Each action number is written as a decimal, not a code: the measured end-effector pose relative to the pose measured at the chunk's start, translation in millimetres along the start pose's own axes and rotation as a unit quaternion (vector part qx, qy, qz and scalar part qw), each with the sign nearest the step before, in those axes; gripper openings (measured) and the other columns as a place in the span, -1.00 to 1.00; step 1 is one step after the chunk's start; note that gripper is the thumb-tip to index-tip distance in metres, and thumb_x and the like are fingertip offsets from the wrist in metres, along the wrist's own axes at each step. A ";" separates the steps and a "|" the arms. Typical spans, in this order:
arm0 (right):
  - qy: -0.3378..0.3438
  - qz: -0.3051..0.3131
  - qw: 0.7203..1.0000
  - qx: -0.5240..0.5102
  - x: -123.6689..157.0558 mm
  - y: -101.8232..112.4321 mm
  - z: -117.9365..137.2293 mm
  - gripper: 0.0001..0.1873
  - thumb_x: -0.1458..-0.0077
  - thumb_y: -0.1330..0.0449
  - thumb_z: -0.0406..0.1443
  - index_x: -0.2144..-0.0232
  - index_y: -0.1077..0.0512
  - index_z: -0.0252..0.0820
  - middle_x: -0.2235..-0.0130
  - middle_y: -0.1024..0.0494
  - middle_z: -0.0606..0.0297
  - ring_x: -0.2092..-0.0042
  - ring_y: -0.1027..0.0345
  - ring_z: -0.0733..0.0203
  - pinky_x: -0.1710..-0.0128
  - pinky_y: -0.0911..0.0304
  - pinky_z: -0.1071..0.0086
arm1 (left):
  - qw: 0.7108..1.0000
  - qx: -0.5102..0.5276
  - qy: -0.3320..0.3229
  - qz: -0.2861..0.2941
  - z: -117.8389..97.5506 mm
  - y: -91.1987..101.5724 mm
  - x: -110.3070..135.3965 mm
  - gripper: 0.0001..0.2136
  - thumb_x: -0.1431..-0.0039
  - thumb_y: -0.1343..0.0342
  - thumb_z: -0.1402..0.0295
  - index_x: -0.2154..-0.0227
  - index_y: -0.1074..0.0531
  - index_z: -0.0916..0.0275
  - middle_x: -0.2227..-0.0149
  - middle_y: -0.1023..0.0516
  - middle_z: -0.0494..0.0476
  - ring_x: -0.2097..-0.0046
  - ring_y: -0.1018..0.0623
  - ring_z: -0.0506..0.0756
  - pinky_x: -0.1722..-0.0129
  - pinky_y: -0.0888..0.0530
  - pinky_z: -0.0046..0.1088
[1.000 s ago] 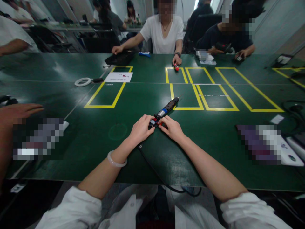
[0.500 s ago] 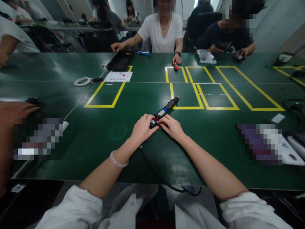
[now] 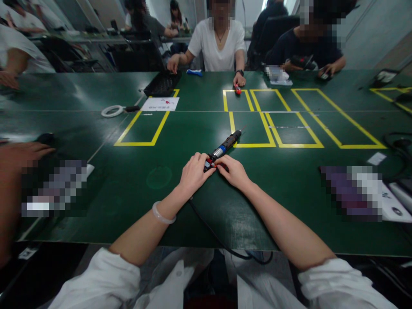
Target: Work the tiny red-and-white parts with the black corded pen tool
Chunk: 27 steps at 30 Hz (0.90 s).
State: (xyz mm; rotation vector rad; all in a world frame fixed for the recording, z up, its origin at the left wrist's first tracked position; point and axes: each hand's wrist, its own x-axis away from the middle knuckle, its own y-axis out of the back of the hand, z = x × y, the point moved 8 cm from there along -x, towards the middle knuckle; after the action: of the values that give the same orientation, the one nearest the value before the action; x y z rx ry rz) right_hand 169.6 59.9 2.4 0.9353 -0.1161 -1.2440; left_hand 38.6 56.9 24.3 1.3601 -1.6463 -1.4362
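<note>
An electric screwdriver (image 3: 222, 148) with a black body, a blue and silver band and a thin bit lies slanted on the green table (image 3: 112, 214). Its rear housing seems opened, with red and pale parts showing inside. My left hand (image 3: 194, 171) is closed around that rear end from the left. From the right, my right hand (image 3: 234, 170) is closed in a pinch on a small red part (image 3: 214, 165) at the same end; whether it is a wire or a switch piece I cannot tell. A black cable (image 3: 209, 229) trails from under my left hand over the table edge.
Yellow tape frames (image 3: 254, 146) mark the table. A black tray (image 3: 162, 83), a printed sheet (image 3: 160, 104) and a white cable coil (image 3: 112, 111) lie at back left. A person opposite (image 3: 217, 47) touches a red item (image 3: 237, 90). Another person's hand (image 3: 27, 152) rests left.
My right fingers have shifted slightly at the screwdriver's rear, and more of the red part shows. The person opposite has drawn one hand back along the tray.
</note>
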 end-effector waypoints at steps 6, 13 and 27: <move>-0.014 -0.023 1.000 -0.009 2.0 7.6 -2.1 -0.85 -0.19 -0.08 -0.36 0.21 -0.41 -0.12 0.25 -0.48 0.28 0.31 -0.32 0.24 0.27 -0.20 0.39 | 1.000 0.007 0.002 0.006 1.2 -0.1 0.5 -0.70 -0.22 -0.09 0.14 0.09 -0.29 0.18 0.12 -0.38 0.18 0.10 -0.43 0.18 0.17 -0.39 -0.31; -0.024 -0.022 0.999 -0.016 3.8 9.2 -9.4 -0.85 -0.18 -0.08 -0.34 0.20 -0.40 -0.14 0.34 -0.46 0.32 0.38 -0.29 0.26 0.32 -0.18 0.40 | 1.000 0.006 0.001 0.005 14.9 6.2 5.4 -0.70 -0.21 -0.09 0.14 0.09 -0.30 0.16 0.12 -0.38 0.17 0.09 -0.43 0.19 0.14 -0.40 -0.29; -0.020 -0.018 0.999 -0.029 5.7 11.1 -8.4 -0.88 -0.19 -0.07 -0.33 0.26 -0.42 -0.14 0.37 -0.46 0.32 0.37 -0.30 0.25 0.30 -0.19 0.40 | 0.994 -0.008 0.112 0.013 105.6 49.2 77.1 -0.61 -0.20 -0.01 0.03 0.06 -0.33 0.20 0.09 -0.42 0.21 0.07 -0.46 0.22 0.11 -0.43 -0.26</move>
State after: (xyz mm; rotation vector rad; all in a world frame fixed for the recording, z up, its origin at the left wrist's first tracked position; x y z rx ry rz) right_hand 184.6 59.8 2.1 0.8665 -0.0955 -1.2934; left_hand -96.4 20.8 26.9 1.4292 -1.4978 -1.2306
